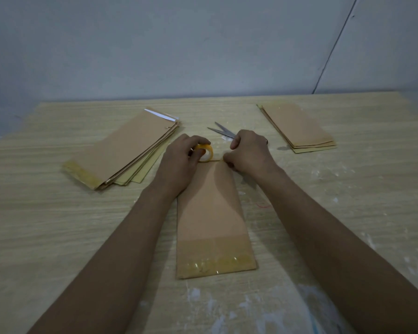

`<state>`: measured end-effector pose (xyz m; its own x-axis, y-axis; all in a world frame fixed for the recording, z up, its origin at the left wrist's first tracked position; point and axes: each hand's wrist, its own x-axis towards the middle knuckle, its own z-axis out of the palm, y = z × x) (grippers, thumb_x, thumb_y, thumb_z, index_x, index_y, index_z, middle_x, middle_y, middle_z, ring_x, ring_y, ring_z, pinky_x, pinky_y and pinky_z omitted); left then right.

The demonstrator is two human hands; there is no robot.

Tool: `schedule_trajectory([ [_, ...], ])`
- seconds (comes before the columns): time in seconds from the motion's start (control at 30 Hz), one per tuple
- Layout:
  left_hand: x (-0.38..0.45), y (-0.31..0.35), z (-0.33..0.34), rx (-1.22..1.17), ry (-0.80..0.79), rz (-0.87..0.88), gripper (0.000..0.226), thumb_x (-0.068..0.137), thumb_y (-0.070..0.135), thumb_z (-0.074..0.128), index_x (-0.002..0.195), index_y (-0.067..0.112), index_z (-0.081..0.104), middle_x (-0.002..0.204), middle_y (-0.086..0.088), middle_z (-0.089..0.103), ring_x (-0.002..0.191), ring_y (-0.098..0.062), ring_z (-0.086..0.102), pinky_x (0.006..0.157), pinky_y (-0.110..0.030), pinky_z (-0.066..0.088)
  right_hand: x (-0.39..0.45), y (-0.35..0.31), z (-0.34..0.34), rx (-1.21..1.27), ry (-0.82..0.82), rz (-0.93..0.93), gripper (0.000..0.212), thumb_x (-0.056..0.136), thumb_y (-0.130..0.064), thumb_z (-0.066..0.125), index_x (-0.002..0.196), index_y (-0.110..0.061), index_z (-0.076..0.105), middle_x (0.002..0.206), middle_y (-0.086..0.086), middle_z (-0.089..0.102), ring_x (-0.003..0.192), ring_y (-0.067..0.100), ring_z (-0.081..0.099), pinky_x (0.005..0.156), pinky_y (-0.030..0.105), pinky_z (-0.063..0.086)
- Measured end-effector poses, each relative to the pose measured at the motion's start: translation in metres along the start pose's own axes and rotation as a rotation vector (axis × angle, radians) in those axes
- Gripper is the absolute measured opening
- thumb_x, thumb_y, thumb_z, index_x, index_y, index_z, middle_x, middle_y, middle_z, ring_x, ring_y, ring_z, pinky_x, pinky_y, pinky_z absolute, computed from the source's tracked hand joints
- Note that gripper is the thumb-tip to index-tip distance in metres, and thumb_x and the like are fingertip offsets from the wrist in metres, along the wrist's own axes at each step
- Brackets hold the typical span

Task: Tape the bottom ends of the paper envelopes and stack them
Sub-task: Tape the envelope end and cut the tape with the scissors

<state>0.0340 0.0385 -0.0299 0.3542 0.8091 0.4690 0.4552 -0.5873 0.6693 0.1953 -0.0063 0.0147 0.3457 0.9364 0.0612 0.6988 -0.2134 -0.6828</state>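
Brown paper envelope (210,213) lies flat before us; at its far edge our left hand (181,162) grips the yellow tape roll (205,153), our right hand (249,154) pinches the tape end, scissors behind.

The right hand (249,154) covers the handles of the scissors (223,131); only the two blades show, and whether the fingers pass through the handle loops cannot be told. The left hand (179,162) hides the near part of the tape roll (205,152) and the far left corner of the centre envelope (211,213). Between the hands the strip of tape is too thin to make out clearly, so the right fingertips' grip on it cannot be confirmed. In the left stack (126,150) and the right stack (299,127), lower envelopes show only as edges and cannot be counted. The frame cuts off both forearms and the worktop (58,225).
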Motion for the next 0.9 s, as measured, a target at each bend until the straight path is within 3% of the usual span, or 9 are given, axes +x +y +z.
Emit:
schedule_trajectory([
  [0.1,0.000,0.000,0.000,0.007,0.001,0.013,0.027,0.086,0.015,0.056,0.107,0.017,0.072,0.092,-0.010,0.062,0.083,-0.024,0.060,0.077,-0.049,0.051,-0.001,-0.001,0.001,-0.015,-0.001,-0.023,0.025,0.075,-0.005,0.070,0.097,-0.001,0.057,0.076,0.003,0.050,0.081,0.029,0.063,0.069,0.043,0.055],
  [0.2,-0.001,0.000,0.000,0.009,-0.004,0.017,0.025,0.088,0.012,0.058,0.108,0.017,0.072,0.090,-0.007,0.060,0.082,-0.022,0.059,0.078,-0.048,0.051,-0.003,-0.001,0.004,-0.036,0.013,-0.053,0.031,0.079,-0.008,0.070,0.099,-0.008,0.047,0.077,-0.002,0.041,0.078,0.023,0.051,0.053,0.030,0.039],
  [0.3,-0.001,-0.001,-0.001,-0.004,-0.008,0.014,0.025,0.090,0.006,0.061,0.109,0.017,0.073,0.091,-0.007,0.059,0.083,-0.022,0.060,0.081,-0.046,0.051,0.000,0.003,0.007,-0.055,0.055,-0.059,0.041,0.080,-0.009,0.072,0.107,-0.008,0.041,0.092,0.002,0.042,0.082,0.023,0.045,0.050,0.025,0.028],
  [0.4,-0.002,0.000,-0.001,-0.025,-0.013,-0.002,0.025,0.091,0.005,0.063,0.109,0.019,0.073,0.092,-0.006,0.059,0.085,-0.021,0.060,0.083,-0.043,0.051,0.005,0.011,0.001,-0.030,0.061,0.034,0.049,0.076,-0.012,0.077,0.110,-0.006,0.043,0.103,0.007,0.046,0.084,0.025,0.053,0.053,0.033,0.043],
  [0.47,-0.002,0.000,-0.002,-0.036,-0.016,-0.010,0.026,0.091,0.005,0.064,0.109,0.019,0.073,0.093,-0.008,0.060,0.085,-0.022,0.061,0.084,-0.042,0.051,0.005,0.019,0.000,0.181,0.067,0.128,0.035,0.076,-0.003,0.075,0.095,-0.009,0.047,0.100,0.014,0.054,0.074,0.029,0.062,0.052,0.038,0.055],
  [0.57,-0.001,0.000,-0.002,-0.040,-0.015,-0.010,0.026,0.091,0.004,0.064,0.110,0.020,0.073,0.093,-0.008,0.060,0.085,-0.022,0.061,0.083,-0.041,0.051,0.002,0.032,0.007,0.408,0.189,0.145,0.025,0.080,0.003,0.064,0.077,-0.016,0.048,0.096,0.022,0.060,0.062,0.028,0.058,0.050,0.037,0.056],
  [0.63,-0.001,0.000,-0.002,-0.046,-0.016,-0.008,0.026,0.091,0.005,0.064,0.110,0.020,0.073,0.094,-0.008,0.060,0.085,-0.022,0.061,0.084,-0.041,0.051,-0.002,0.036,0.010,0.300,0.287,0.037,0.018,0.084,-0.003,0.064,0.079,-0.017,0.055,0.088,0.013,0.063,0.069,0.026,0.060,0.061,0.040,0.056],
  [0.77,-0.001,0.000,-0.001,-0.041,-0.013,0.001,0.027,0.091,0.005,0.064,0.112,0.020,0.073,0.095,-0.008,0.061,0.085,-0.021,0.060,0.084,-0.041,0.051,-0.023,0.030,0.011,0.108,0.285,-0.205,0.023,0.084,-0.004,0.061,0.103,-0.009,0.071,0.098,0.007,0.070,0.085,0.015,0.062,0.076,0.021,0.047],
  [0.9,-0.002,-0.002,-0.001,-0.027,-0.017,0.004,0.030,0.090,0.005,0.063,0.116,0.019,0.070,0.095,-0.005,0.061,0.084,-0.021,0.059,0.083,-0.038,0.051,-0.044,0.022,0.025,-0.139,0.057,-0.326,0.041,0.091,-0.019,0.055,0.130,-0.011,0.061,0.123,0.007,0.065,0.117,0.025,0.057,0.096,0.039,0.046],
])
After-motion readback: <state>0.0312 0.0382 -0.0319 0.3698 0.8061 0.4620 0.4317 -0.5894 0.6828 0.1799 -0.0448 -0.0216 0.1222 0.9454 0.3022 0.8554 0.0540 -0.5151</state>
